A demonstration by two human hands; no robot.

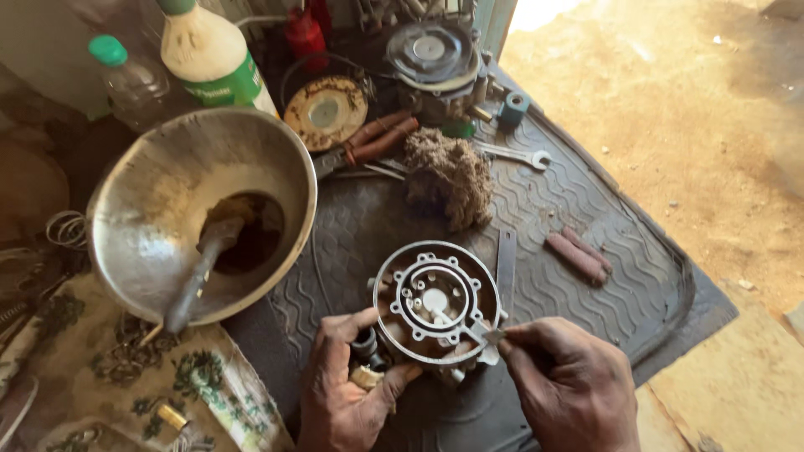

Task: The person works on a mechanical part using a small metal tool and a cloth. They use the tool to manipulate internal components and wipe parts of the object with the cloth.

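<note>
My left hand [347, 393] grips the round metal housing [435, 303]. My right-hand fingers [523, 335] pinch a thin tool [469, 331]; pressing hard could slip it and gouge the gasket face.

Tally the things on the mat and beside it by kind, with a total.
Bottles: 2, a white one and a clear one
Metal bowls: 1
Spanners: 1
Round metal parts: 2, one held by the left hand, one behind
Fibre wads: 1
Thin tools: 1, in the right hand
Total: 8
</note>
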